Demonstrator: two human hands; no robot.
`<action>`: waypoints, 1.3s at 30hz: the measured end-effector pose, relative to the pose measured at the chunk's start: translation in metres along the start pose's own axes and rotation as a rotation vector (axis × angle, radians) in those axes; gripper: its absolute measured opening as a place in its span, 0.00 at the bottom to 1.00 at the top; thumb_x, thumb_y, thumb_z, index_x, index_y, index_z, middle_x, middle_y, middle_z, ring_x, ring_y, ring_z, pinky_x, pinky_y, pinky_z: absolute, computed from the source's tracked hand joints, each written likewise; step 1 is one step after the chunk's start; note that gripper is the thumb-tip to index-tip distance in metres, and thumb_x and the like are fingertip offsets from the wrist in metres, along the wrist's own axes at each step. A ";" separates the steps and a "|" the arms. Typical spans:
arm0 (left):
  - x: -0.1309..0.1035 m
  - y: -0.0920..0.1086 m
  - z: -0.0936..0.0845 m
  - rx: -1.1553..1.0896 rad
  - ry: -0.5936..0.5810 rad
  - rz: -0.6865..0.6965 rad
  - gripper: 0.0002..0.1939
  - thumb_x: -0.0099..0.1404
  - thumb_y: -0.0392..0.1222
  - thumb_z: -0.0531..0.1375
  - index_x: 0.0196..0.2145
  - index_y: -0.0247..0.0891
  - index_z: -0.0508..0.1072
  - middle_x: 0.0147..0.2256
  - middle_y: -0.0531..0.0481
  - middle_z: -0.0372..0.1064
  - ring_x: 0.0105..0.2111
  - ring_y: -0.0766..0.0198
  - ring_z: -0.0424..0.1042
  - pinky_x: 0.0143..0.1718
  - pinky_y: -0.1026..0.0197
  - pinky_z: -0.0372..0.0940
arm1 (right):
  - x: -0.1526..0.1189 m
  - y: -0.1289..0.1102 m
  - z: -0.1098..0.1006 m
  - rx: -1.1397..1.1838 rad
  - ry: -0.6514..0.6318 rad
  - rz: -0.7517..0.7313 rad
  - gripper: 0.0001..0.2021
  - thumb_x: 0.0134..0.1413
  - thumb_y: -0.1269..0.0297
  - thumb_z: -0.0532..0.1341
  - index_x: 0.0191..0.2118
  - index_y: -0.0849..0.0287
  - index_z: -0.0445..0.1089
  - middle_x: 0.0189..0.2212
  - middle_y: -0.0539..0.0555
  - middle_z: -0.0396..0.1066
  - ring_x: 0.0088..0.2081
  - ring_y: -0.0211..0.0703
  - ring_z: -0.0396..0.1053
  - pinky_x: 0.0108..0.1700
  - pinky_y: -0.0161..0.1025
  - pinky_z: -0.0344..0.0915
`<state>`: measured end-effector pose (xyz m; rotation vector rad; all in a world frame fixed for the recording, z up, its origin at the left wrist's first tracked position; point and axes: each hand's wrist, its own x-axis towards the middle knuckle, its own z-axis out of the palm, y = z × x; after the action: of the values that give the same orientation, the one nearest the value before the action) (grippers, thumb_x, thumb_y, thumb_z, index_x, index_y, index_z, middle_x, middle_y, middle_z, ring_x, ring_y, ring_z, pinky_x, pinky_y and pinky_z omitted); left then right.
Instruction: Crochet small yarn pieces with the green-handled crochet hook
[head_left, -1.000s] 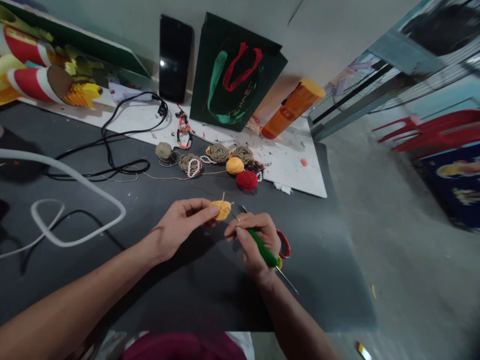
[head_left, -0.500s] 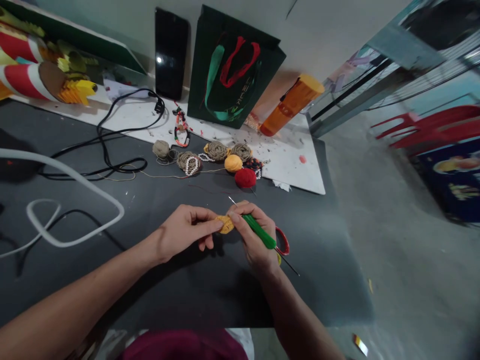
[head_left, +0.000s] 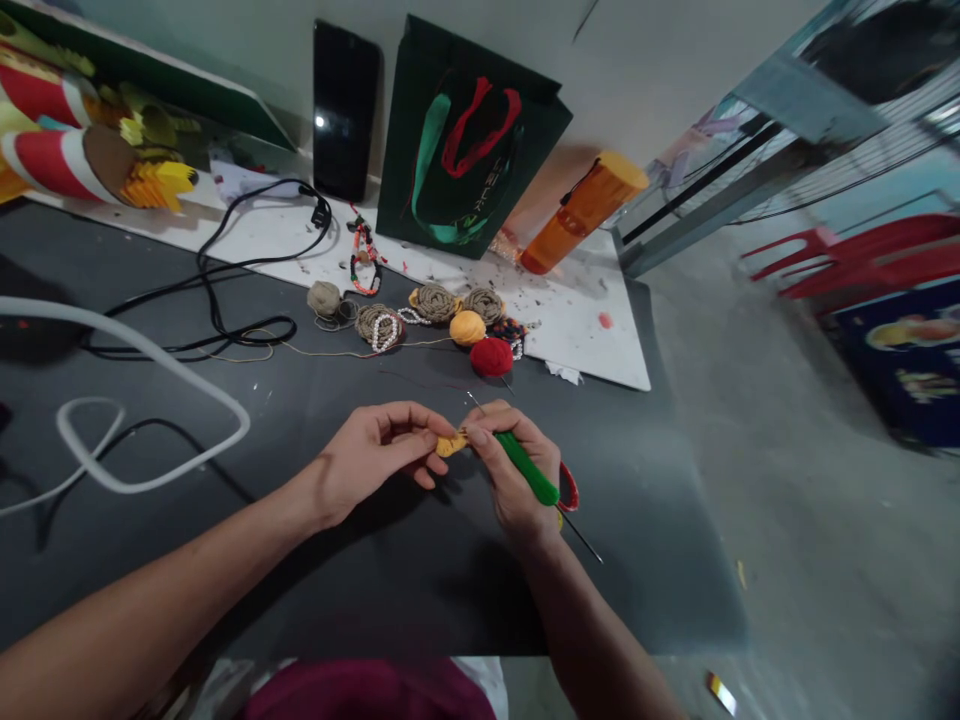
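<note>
My left hand (head_left: 386,450) pinches a small yellow crochet piece (head_left: 450,444) between thumb and fingers. Closed round a crochet hook with a green handle (head_left: 527,468) is my right hand (head_left: 514,475); its thumb and fingertip also touch the right edge of the yellow piece. One thin metal end of the hook points up past the fingers, and the other sticks out below the handle. Partly hidden behind the right wrist lies a red-handled item (head_left: 570,488). Beyond the hands sit a red yarn ball (head_left: 491,357) and a yellow yarn ball (head_left: 467,328).
Brown crocheted coils (head_left: 433,302), a beige yarn ball (head_left: 324,298) and beads lie farther back. A dark green gift bag (head_left: 480,140), a phone (head_left: 345,110) and an orange bottle (head_left: 585,212) stand by the wall. Black cable (head_left: 214,290) and a white tube (head_left: 187,380) occupy the left.
My right hand and the hook have shifted slightly right. The yellow piece has turned and shows a narrower side, with the left fingers drawn a little over it.
</note>
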<state>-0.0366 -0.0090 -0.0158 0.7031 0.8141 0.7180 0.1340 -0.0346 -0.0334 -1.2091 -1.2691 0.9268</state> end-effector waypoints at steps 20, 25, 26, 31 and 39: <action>0.007 -0.003 -0.005 0.132 0.129 0.035 0.13 0.49 0.45 0.71 0.27 0.34 0.75 0.21 0.54 0.71 0.21 0.70 0.67 0.28 0.64 0.65 | 0.006 0.003 -0.006 -0.245 0.124 -0.008 0.04 0.58 0.65 0.62 0.31 0.55 0.71 0.25 0.48 0.70 0.27 0.39 0.67 0.32 0.37 0.64; 0.010 0.002 -0.007 0.103 0.146 0.079 0.16 0.48 0.48 0.72 0.28 0.34 0.75 0.23 0.55 0.70 0.22 0.71 0.67 0.26 0.66 0.64 | 0.013 0.006 -0.014 -0.604 -0.126 -0.189 0.06 0.60 0.71 0.57 0.38 0.56 0.71 0.34 0.53 0.73 0.37 0.44 0.71 0.42 0.41 0.66; 0.010 0.002 -0.007 0.113 0.142 0.095 0.16 0.49 0.48 0.72 0.28 0.34 0.75 0.22 0.55 0.70 0.22 0.71 0.66 0.26 0.66 0.64 | 0.013 0.007 -0.014 -0.645 -0.185 -0.228 0.07 0.61 0.73 0.56 0.39 0.57 0.70 0.35 0.55 0.72 0.38 0.45 0.70 0.43 0.42 0.66; 0.010 0.001 -0.009 0.118 0.133 0.151 0.15 0.49 0.47 0.72 0.29 0.34 0.76 0.23 0.55 0.70 0.22 0.72 0.65 0.26 0.66 0.63 | 0.013 0.013 -0.015 -0.800 -0.393 -0.251 0.14 0.55 0.81 0.53 0.39 0.58 0.70 0.35 0.57 0.71 0.39 0.48 0.67 0.41 0.43 0.64; 0.008 0.003 -0.010 -0.070 0.028 0.018 0.17 0.48 0.46 0.74 0.29 0.34 0.75 0.24 0.55 0.69 0.23 0.73 0.66 0.26 0.69 0.63 | 0.016 0.007 -0.015 -0.640 -0.400 -0.186 0.10 0.57 0.75 0.56 0.41 0.57 0.71 0.33 0.55 0.73 0.35 0.44 0.68 0.39 0.41 0.64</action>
<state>-0.0417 0.0015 -0.0210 0.6396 0.8054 0.7701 0.1511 -0.0200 -0.0363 -1.3907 -2.0676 0.6569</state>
